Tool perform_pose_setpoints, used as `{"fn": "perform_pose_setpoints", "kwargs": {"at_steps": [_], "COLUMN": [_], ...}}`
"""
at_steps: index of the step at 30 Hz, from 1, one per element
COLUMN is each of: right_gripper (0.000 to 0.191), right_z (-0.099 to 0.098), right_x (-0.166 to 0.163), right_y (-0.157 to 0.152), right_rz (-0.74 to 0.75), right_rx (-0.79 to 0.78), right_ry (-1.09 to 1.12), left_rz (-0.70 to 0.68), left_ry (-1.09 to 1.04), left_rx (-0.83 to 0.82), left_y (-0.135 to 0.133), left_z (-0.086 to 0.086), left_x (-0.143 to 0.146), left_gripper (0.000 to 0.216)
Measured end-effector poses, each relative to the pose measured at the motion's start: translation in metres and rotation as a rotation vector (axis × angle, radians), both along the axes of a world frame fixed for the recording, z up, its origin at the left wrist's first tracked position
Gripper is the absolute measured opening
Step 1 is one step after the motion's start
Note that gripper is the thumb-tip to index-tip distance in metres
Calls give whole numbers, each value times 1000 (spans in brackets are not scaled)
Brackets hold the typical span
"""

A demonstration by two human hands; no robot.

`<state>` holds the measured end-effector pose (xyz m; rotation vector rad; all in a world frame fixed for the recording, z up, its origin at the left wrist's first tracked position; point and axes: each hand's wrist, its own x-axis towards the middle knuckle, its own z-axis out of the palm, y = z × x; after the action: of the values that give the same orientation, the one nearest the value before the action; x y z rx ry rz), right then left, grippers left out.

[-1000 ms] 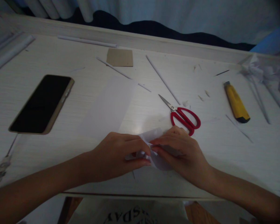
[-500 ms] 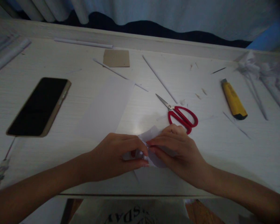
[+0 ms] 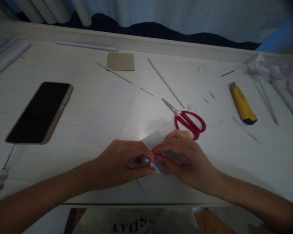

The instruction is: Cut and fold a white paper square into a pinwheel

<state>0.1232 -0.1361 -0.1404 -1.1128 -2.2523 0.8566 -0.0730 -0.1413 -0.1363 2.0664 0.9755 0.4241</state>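
Observation:
Close to the table's front edge, both hands pinch one small piece of white paper [image 3: 153, 139], which is bent between them. My left hand [image 3: 123, 162] has its thumb and fingers closed on the paper's left part. Thumb and fingertips of my right hand [image 3: 188, 159] grip it near the middle, almost touching the left fingertips. Much of the paper is hidden by the fingers. Red-handled scissors [image 3: 185, 120] lie just beyond my right hand, blades pointing away to the left. A flat white sheet [image 3: 112, 113] rests beyond my left hand.
A phone [image 3: 40, 112] lies at left, a yellow box cutter [image 3: 243, 104] at right. Thin paper sticks [image 3: 166, 83] and a cardboard piece [image 3: 120, 61] are farther back. Rolled paper tubes [image 3: 9, 60] sit at far left; crumpled paper and more rolls [image 3: 261, 70] at far right.
The paper's upper corner between my hands now stands out more, flatter and further left. My right fingers have shifted slightly on it. The whole view has moved a little.

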Motion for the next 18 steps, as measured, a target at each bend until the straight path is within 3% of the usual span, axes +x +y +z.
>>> {"fn": "perform_pose_setpoints", "kwargs": {"at_steps": [9, 18], "right_gripper": [13, 14], "right_z": [-1, 1], "right_x": [2, 2], "right_y": [0, 1], "right_rz": [-29, -39], "right_rx": [-100, -140], "right_ry": [25, 8], "left_rz": [212, 199], "left_ry": [72, 18], "left_rx": [-68, -73], "left_y": [-3, -6], "left_z": [1, -2], "left_x": [8, 8], "left_gripper": [37, 34]}}
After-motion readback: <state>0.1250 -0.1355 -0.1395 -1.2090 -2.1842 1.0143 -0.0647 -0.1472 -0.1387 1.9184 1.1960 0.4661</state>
